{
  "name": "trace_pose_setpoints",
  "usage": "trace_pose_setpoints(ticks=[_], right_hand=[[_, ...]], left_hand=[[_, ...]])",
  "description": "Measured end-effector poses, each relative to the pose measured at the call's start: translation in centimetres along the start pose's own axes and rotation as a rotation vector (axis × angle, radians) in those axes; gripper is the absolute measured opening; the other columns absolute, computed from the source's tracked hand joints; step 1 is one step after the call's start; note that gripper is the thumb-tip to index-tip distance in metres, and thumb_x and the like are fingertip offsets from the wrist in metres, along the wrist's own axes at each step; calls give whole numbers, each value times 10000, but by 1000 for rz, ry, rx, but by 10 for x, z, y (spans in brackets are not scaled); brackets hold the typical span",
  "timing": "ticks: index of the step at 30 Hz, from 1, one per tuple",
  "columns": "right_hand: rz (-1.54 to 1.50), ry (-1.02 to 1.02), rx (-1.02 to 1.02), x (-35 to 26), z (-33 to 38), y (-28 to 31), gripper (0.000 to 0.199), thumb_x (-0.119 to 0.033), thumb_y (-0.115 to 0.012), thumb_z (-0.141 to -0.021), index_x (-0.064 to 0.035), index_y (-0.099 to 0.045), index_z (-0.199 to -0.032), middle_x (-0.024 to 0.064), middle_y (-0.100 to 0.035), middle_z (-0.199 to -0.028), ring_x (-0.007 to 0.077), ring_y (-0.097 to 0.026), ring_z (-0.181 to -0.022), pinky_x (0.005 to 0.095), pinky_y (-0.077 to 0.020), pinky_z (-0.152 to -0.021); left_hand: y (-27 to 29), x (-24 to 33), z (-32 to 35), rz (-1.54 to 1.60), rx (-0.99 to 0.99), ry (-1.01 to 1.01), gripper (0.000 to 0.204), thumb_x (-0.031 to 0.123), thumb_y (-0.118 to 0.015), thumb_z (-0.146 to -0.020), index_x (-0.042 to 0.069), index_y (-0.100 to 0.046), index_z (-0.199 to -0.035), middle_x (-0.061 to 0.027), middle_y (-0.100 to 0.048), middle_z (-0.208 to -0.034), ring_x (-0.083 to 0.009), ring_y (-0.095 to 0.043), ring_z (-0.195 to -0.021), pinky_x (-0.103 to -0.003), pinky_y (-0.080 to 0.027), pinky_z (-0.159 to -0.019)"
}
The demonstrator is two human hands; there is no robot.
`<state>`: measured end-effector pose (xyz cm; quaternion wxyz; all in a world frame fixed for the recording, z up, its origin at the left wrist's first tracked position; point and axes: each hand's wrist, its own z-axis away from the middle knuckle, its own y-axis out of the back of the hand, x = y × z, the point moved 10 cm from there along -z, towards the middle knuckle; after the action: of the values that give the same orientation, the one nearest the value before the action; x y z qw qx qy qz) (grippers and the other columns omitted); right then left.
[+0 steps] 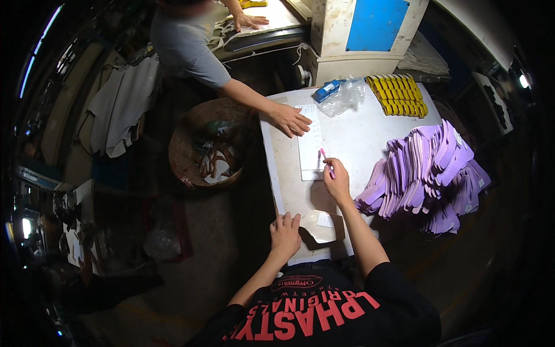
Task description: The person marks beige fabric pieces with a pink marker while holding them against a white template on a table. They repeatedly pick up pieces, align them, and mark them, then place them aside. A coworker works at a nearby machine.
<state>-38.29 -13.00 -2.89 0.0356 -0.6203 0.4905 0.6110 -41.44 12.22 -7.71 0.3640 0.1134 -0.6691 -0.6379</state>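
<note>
My right hand (336,180) is closed around a pink pen (330,165), held upright at the right side of a long white sheet of paper (310,144) with handwriting on it. My left hand (284,236) lies on the table's near left edge, its fingers slightly apart and holding nothing. Just right of it is a pale, angular sheet-like piece (318,229) with a small white label on it. Another person's hand (290,120) rests flat on the paper's upper left side, reaching in from the far left.
Stacked purple cut pieces (413,173) cover the white table's (370,136) right side. Yellow curved strips (396,95) lie in a row at the back, near a blue box (326,91) and clear plastic bag (347,99). A wicker basket (180,153) of scraps stands left.
</note>
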Motion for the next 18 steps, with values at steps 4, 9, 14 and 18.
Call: trace_pose_setpoints(ticks=[4, 9, 14, 18], right_hand=[[1, -52, -39, 5, 3, -2, 203, -93, -596, -976, 0, -684, -1135, 194, -716, -1090, 329, -709, -1005, 394, -541, -908], [-3, -23, -82, 0, 2, -6, 236, -113, -597, -998, -10, -688, -1190, 193, -722, -1139, 335, -708, -1051, 397, -538, -947], [-2, 41, -145, -6, -3, -18, 313, -165, -569, -1043, -28, -664, -1308, 174, -724, -1211, 300, -724, -961, 380, -562, -891], [-121, -47, -236, 1, -6, -36, 356, -220, -553, -1048, -62, -649, -1352, 190, -708, -1228, 379, -696, -1107, 419, -546, -963]], left_hand=[[3, 1, 0, 3, 27, -3, 699, 197, -770, -796, 134, -529, -1449, -154, -493, -1429, -358, -458, -1336, -567, -419, -1055], [2, 1, 0, -1, 13, 9, 697, 195, -772, -794, 140, -531, -1445, -154, -493, -1444, -357, -457, -1340, -564, -419, -1055], [1, 1, 2, -4, 35, 5, 698, 196, -774, -793, 142, -531, -1445, -153, -493, -1450, -361, -456, -1340, -565, -421, -1055], [0, 0, 3, 3, 42, 5, 698, 193, -773, -795, 140, -530, -1447, -153, -497, -1447, -365, -453, -1343, -564, -425, -1053]])
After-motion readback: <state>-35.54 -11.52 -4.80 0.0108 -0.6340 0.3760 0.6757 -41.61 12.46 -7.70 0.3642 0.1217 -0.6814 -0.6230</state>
